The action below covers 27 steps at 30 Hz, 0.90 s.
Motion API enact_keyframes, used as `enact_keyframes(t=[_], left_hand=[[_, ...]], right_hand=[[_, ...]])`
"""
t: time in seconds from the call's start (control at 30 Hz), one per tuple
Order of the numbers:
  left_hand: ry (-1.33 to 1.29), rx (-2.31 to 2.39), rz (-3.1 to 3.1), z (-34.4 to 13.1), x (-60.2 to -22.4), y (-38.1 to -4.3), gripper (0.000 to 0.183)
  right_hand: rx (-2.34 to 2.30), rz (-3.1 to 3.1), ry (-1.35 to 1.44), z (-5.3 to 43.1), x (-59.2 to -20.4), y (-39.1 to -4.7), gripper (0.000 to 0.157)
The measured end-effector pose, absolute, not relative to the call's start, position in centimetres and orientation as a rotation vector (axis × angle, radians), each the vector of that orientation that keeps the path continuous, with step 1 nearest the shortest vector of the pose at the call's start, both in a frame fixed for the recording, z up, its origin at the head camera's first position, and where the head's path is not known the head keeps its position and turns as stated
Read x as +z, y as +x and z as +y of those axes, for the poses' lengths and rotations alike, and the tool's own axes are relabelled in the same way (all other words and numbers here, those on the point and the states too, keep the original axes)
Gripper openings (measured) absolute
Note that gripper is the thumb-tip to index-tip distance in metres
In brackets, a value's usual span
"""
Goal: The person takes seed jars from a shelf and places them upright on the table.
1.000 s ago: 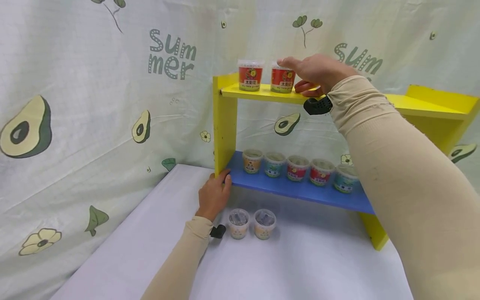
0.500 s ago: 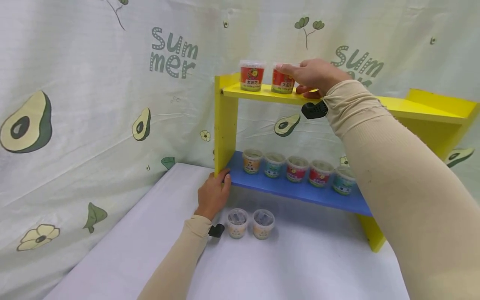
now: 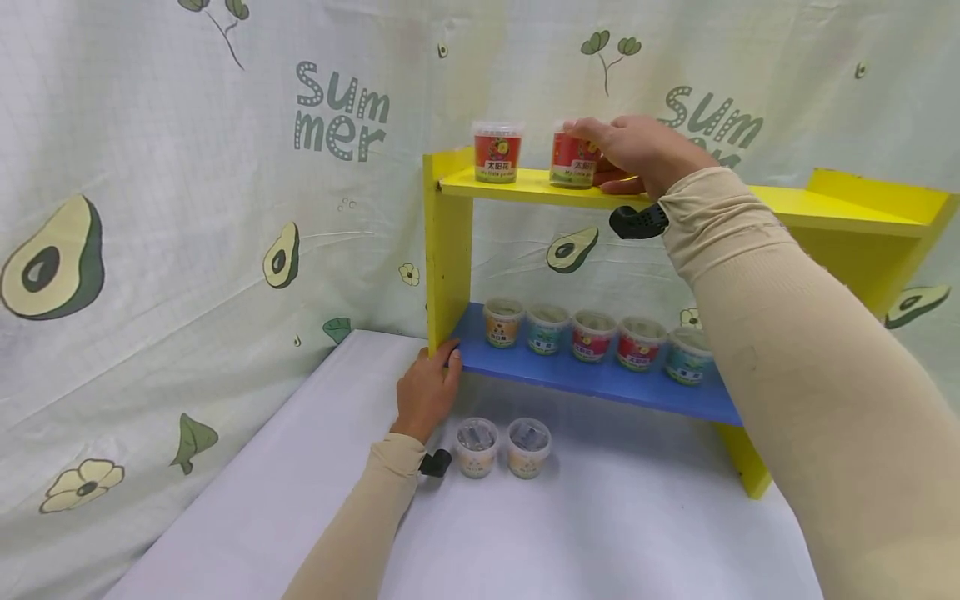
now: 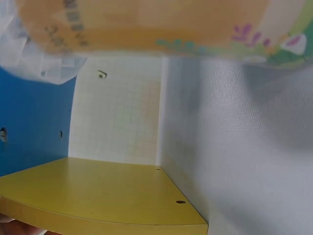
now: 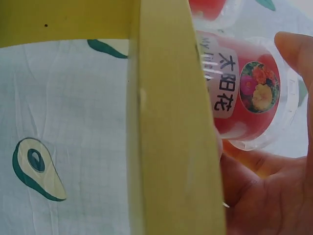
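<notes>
In the head view my right hand (image 3: 651,152) is at the yellow top shelf (image 3: 525,188). It holds a red plastic cup with a flower label (image 3: 572,158), its thumb at the rim. The right wrist view shows that red cup (image 5: 239,88) between the thumb and the fingers. A second red cup (image 3: 497,153) stands to its left, apart from it. My left hand (image 3: 427,390) grips the lower left corner of the shelf unit, where the yellow side panel (image 3: 448,258) meets the blue shelf (image 3: 585,382). In the left wrist view fingertips (image 4: 19,227) show below the yellow panel (image 4: 107,196).
Several labelled cups stand in a row on the blue shelf, with an orange one (image 3: 503,323) at the left end. Below, two pale orange cups (image 3: 476,448) (image 3: 528,448) stand on the white table (image 3: 600,533). A printed curtain (image 3: 225,167) hangs behind.
My right hand has gripped the right-hand red cup and shifted it slightly to the right, away from the other; its label has turned rightward. My left hand stays on the shelf corner.
</notes>
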<state>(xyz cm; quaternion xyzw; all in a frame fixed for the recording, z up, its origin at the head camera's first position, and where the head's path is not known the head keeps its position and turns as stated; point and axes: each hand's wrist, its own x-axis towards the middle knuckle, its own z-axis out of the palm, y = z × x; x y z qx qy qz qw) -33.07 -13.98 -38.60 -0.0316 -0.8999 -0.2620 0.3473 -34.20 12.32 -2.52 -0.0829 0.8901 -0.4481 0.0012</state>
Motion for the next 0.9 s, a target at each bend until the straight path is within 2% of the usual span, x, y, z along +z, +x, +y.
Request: enact_keyframes(t=[0.2,0.53,0.9], left_hand=[[-0.092,-0.676,-2.315,-14.0,-38.5,-33.0,0.044],[-0.116,-0.652,-2.319,-13.6,-37.9,-33.4,0.044],[-0.133,-0.664,-2.284,-14.2,-38.6,-32.9,0.044]], right_hand=[[-1.623,2.696,-0.267,12.9,-2.8,-34.2,0.074],[-1.883,2.597,-0.375,14.4,-3.0,-33.0,0.073],[-1.982,2.511,-0.467,14.0,-3.9,-33.2,0.065]])
